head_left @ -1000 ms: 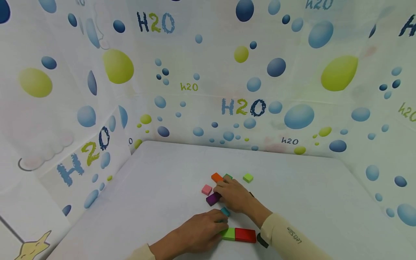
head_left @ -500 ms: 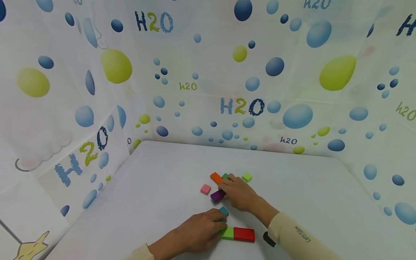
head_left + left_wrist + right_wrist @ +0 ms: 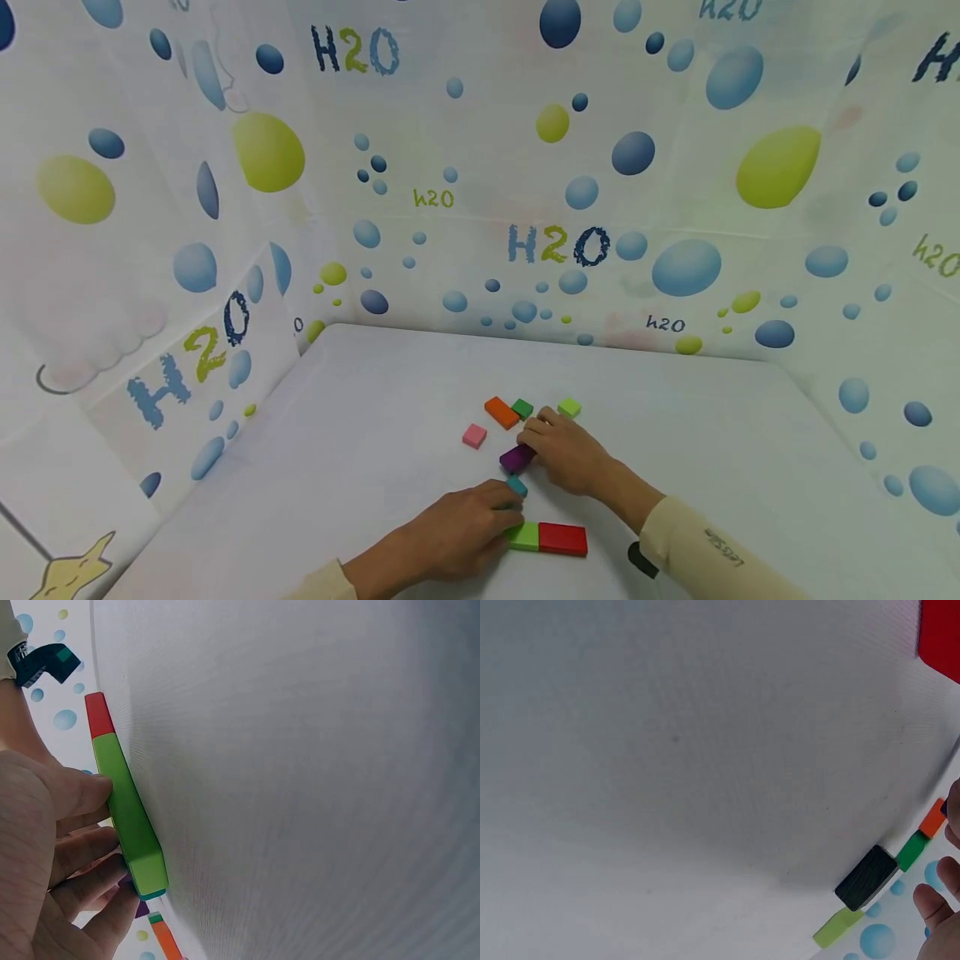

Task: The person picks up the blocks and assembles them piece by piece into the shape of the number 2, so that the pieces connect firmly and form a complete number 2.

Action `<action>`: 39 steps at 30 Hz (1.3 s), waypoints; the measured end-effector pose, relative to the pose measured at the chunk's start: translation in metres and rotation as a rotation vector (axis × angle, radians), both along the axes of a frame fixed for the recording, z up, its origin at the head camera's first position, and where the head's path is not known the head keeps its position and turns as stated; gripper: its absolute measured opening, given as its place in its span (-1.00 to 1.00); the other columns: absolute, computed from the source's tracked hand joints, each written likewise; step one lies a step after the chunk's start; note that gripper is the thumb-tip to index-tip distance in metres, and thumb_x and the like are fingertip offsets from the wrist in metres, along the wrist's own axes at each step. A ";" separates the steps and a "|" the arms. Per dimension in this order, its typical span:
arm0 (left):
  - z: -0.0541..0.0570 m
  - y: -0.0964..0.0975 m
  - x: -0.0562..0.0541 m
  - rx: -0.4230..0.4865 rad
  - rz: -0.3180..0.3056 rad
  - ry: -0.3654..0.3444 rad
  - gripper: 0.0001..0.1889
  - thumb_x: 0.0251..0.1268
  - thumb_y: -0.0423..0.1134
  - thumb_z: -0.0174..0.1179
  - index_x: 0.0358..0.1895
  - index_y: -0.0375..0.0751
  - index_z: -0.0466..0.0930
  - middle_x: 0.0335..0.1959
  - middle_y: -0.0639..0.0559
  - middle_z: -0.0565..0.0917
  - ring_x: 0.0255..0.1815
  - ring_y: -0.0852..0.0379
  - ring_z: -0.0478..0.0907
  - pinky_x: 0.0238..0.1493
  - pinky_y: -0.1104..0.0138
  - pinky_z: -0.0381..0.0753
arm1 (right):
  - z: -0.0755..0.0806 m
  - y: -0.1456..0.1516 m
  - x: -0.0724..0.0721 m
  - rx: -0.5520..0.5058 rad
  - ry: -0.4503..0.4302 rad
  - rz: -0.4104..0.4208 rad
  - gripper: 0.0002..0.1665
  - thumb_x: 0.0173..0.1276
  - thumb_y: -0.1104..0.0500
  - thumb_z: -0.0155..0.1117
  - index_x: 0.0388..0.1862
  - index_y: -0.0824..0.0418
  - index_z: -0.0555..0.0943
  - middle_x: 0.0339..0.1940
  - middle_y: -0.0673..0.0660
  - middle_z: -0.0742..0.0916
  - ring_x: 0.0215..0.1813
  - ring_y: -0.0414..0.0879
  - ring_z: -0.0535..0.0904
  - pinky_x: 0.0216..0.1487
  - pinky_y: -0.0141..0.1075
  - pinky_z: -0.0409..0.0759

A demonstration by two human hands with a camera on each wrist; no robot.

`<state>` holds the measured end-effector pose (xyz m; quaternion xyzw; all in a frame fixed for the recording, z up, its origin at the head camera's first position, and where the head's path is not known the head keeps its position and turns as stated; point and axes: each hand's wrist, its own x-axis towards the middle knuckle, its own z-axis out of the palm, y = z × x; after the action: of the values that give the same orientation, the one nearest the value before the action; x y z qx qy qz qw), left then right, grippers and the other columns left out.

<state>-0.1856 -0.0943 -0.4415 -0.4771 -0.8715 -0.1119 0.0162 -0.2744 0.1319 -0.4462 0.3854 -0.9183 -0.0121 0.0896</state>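
My left hand (image 3: 468, 529) holds a light green block (image 3: 129, 814), with thumb and fingers along its side. A red block (image 3: 562, 539) lies flat, end to end with the green one. Just beyond the left fingertips sits a small teal block (image 3: 516, 487), partly covered by that hand. A purple block (image 3: 516, 458) is pinched by the fingers of my right hand (image 3: 566, 450), close to the teal block. In the right wrist view only some fingertips of that hand show at the right edge.
Farther back lie an orange block (image 3: 502, 412), a dark green block (image 3: 522, 407), a pink block (image 3: 474, 436) and a lime cube (image 3: 570, 407). A black block (image 3: 866, 877) shows in the right wrist view. A patterned curtain (image 3: 480, 167) stands behind the white table (image 3: 360, 417).
My right hand has moved to the right with the purple block, which has turned somewhat. More of the orange and dark green blocks now shows. The left hand stays in place.
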 end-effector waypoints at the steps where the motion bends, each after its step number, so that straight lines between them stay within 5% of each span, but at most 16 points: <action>1: 0.000 0.000 0.000 -0.002 0.002 -0.002 -0.67 0.35 -0.21 0.34 0.17 0.00 0.69 0.23 0.12 0.60 0.29 0.20 0.47 0.20 0.40 0.58 | 0.000 0.001 0.000 -0.003 0.002 0.001 -0.56 0.27 0.09 0.51 0.13 0.03 0.66 -0.01 -0.03 0.69 0.11 -0.09 0.49 0.18 -0.26 0.61; 17: 0.002 0.002 0.000 -0.024 0.017 -0.007 -0.68 0.36 -0.20 0.34 0.16 0.02 0.69 0.22 0.13 0.60 0.30 0.21 0.47 0.20 0.37 0.59 | -0.001 0.015 0.006 0.016 0.003 0.042 -0.58 0.27 0.16 0.51 0.11 0.02 0.67 0.00 -0.05 0.70 0.09 -0.11 0.47 0.17 -0.31 0.59; 39: -0.001 0.001 0.000 -0.018 0.025 0.021 -0.68 0.34 -0.21 0.35 0.14 0.04 0.69 0.19 0.15 0.60 0.26 0.22 0.48 0.16 0.38 0.62 | -0.003 0.017 0.012 -0.044 -0.104 0.003 -0.54 0.23 0.18 0.53 0.11 0.03 0.67 -0.02 -0.06 0.70 0.09 -0.12 0.45 0.20 -0.24 0.59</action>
<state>-0.1855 -0.0929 -0.4427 -0.4675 -0.8782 -0.0990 0.0227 -0.2628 0.1492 -0.4492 0.3849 -0.9212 0.0280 0.0502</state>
